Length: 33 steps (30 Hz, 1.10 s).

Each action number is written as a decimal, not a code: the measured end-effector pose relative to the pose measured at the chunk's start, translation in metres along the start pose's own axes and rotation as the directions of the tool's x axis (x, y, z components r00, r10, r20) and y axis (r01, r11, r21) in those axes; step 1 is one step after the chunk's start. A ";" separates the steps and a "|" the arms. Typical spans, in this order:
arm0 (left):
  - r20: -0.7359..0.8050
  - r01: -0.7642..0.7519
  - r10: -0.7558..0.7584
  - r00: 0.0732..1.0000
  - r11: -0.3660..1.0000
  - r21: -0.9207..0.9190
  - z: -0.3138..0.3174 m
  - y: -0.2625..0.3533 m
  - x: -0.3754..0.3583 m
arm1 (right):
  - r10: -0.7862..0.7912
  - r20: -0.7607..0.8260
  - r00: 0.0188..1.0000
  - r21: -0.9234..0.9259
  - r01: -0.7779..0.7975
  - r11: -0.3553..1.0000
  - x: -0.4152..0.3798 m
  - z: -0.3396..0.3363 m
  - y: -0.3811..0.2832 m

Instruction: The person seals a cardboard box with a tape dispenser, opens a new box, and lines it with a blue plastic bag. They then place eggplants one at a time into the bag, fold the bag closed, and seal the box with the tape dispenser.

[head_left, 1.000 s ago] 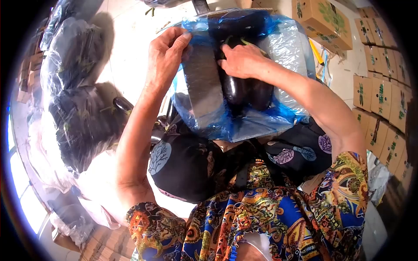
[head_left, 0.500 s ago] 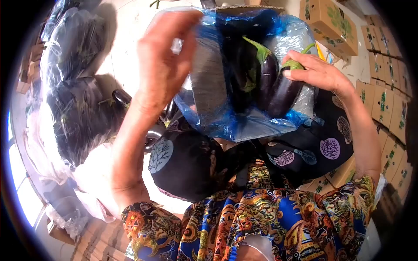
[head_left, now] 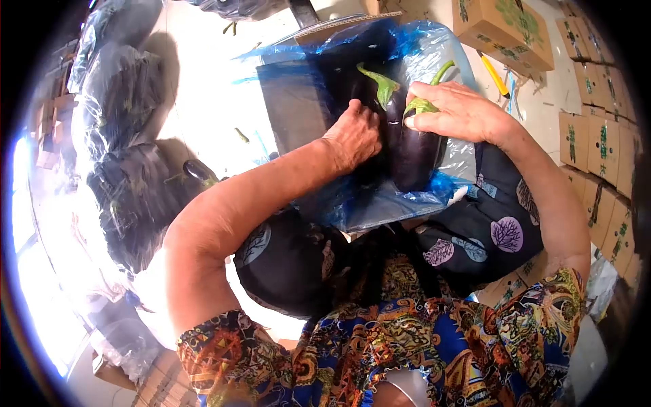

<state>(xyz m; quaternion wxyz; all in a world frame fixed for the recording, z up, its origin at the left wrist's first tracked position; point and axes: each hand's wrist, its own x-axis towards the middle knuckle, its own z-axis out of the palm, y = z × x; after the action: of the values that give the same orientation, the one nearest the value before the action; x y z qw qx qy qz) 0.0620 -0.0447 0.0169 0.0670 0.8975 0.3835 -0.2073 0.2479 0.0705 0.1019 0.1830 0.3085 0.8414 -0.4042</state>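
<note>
A carton lined with blue plastic film (head_left: 380, 216) stands before my knees and holds dark purple eggplants. My right hand (head_left: 458, 112) grips one eggplant (head_left: 415, 159) near its green cap, thumb and fingers closed about its upper end. Just left of it lies a second eggplant (head_left: 388, 112) with a long green stem. Inside the carton, my left hand (head_left: 354, 136) is closed with curled fingers beside these eggplants. Whatever is in its fingers is hidden against the dark inside. A flap under film (head_left: 295, 102) rises along the carton's left side.
Plastic-wrapped bundles of eggplants (head_left: 132, 203) line the left, with a loose eggplant (head_left: 198, 171) beside them. A closed carton (head_left: 505, 34) and a yellow knife-like tool (head_left: 495, 74) lie beyond the right rim. Stacked cartons (head_left: 600, 146) stand far right.
My left hand has come down from above the carton's left side into it, its fingers now curled. My right hand stays on the same eggplant. The view has shifted slightly.
</note>
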 end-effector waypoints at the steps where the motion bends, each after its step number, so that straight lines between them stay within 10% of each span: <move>1: -0.077 0.018 -0.016 0.997 1.000 0.026 0.000 0.001 0.000 | 0.021 0.001 1.000 -0.012 -0.021 1.000 0.001 -0.002 -0.001; 4: -0.100 0.073 -0.067 0.993 0.996 0.051 0.002 -0.002 -0.008 | 0.063 -0.004 0.998 -0.004 -0.063 0.998 -0.002 -0.002 -0.003; 7: -0.142 0.084 -0.139 0.980 0.938 -0.337 0.014 -0.031 -0.005 | 0.021 -0.085 0.996 0.038 -0.018 0.999 -0.003 0.001 -0.005; 9: 0.160 0.275 -0.231 0.960 0.663 -0.696 -0.031 -0.056 -0.011 | 0.026 -0.098 0.995 0.014 -0.025 1.000 -0.005 -0.004 -0.013; 12: -0.065 -0.059 -0.194 0.979 0.035 -0.998 -0.062 -0.059 -0.039 | 0.010 -0.212 0.977 0.045 0.000 0.999 -0.005 -0.004 -0.019; 21: -0.383 -0.045 -0.529 0.757 0.543 -0.838 -0.067 -0.046 -0.059 | -0.306 -0.559 0.771 0.092 0.424 0.901 -0.028 -0.005 -0.067; 23: -0.522 -0.084 -0.523 0.674 0.647 -0.758 -0.065 -0.051 -0.064 | -0.515 -0.616 0.596 -0.206 0.509 0.835 -0.028 -0.006 -0.053; 25: -0.653 -0.047 -0.434 0.621 0.811 -0.583 -0.045 -0.058 -0.063 | -0.415 -0.742 0.527 -0.133 0.491 0.861 -0.026 0.000 -0.049; 27: -0.688 0.001 -0.355 0.632 0.889 -0.458 -0.023 -0.059 -0.059 | -0.071 -0.711 0.700 0.185 0.284 0.941 -0.025 0.006 -0.044; 30: -0.327 0.074 -0.152 0.933 0.968 -0.238 -0.008 -0.032 -0.056 | -0.159 -0.510 0.846 -0.044 0.158 0.986 0.005 0.024 -0.018; 33: -0.253 0.012 -0.122 0.960 0.918 -0.396 -0.014 -0.031 -0.053 | -0.130 -0.422 0.897 -0.187 0.054 0.981 0.032 0.039 -0.021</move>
<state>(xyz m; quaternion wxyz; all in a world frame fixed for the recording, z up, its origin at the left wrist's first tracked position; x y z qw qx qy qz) 0.0116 -0.0542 0.0530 0.1841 0.8721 0.4533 -0.0031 0.2125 0.0414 0.0731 -0.0015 0.3334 0.9061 -0.2604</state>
